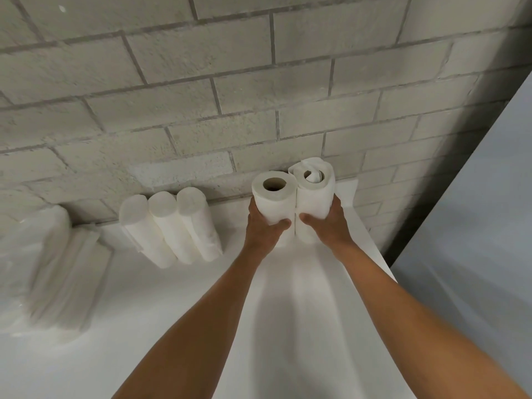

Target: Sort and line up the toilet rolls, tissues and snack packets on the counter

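The person is holding two toilet rolls upright and side by side at the back of the white counter (184, 298), close to the brick wall (201, 96). The left hand (263, 226) is curling its fingers and thumb around the left roll (273, 197), whose hollow core is showing at the top. The right hand (328, 223) is gripping the right roll (315, 194) in the same way; that roll has loose paper tucked into its core and is looking less tidy. The two rolls are touching along their sides, and I cannot tell whether they are already resting on the counter or are just above it. To the left, three more rolls (172, 226) are standing together in a short row by the wall, and further left a blurred stack of white packs (51, 269), probably tissues, is sitting near the edge of view. No snack packets are showing. The step in hand appears to be the placing of this pair in line. The next move is probably calling for sliding both rolls leftwards towards the row of three, keeping them upright, then letting go.
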A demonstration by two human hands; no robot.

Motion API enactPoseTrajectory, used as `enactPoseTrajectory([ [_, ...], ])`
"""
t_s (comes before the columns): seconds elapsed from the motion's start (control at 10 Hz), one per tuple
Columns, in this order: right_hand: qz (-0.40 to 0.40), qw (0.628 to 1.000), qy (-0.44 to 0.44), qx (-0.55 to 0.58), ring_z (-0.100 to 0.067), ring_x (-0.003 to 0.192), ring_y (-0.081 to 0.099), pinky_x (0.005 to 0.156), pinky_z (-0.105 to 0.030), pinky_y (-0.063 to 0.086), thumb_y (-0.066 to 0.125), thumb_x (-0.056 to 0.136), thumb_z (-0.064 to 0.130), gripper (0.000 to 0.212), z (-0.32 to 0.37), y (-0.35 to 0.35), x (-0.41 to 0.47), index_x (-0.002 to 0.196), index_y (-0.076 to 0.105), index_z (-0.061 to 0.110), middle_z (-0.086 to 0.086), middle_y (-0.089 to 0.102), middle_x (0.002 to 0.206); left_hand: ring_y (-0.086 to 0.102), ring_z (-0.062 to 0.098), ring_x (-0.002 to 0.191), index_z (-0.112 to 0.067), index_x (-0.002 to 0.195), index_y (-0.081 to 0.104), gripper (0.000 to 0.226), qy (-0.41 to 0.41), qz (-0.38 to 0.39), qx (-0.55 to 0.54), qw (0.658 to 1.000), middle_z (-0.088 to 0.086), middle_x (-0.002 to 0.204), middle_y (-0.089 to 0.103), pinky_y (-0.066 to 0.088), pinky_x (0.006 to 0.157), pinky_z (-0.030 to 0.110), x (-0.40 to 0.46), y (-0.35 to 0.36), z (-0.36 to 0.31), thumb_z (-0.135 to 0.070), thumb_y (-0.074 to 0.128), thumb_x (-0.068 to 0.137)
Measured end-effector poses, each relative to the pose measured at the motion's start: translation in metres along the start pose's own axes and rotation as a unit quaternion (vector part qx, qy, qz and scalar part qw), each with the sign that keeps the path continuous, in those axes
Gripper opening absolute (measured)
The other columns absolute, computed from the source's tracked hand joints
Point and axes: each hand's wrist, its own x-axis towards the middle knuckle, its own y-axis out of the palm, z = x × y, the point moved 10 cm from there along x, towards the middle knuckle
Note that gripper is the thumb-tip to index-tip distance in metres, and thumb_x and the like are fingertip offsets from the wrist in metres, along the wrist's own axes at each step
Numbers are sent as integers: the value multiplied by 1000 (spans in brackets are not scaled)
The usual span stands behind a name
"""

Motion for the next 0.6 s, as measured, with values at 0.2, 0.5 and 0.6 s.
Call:
enactPoseTrajectory([
  [0.2, -21, 999, 29, -25, -22, 123, 55, 93, -51, 54, 82, 55, 61, 100, -11, 4, -1, 140, 40, 30, 3, 56, 132, 51, 15, 124, -40, 140, 32, 95, 7, -1, -6, 1000, -13, 134, 52, 50, 100, 50, -3, 4, -2, -31, 82, 60],
  [0.5, -10, 998, 55, -11, -23, 130, 43, 96, -40, 45, 89, 63, 45, 105, -2, -8, -25, 148, 30, 27, -2, 43, 143, 36, 26, 141, -32, 157, 6, 114, -44, 33, 42, 998, 1, 157, 31, 38, 111, 47, -16, -12, 9, -32, 84, 74],
  [0.6, -8, 993, 117, -3, -26, 139, 37, 106, -42, 40, 86, 70, 43, 114, -6, -15, -47, 156, 14, 25, -6, 29, 154, 27, 27, 148, -30, 158, -2, 118, -72, 30, 66, 995, 3, 164, 18, 31, 116, 46, -29, -22, 12, -33, 83, 77],
])
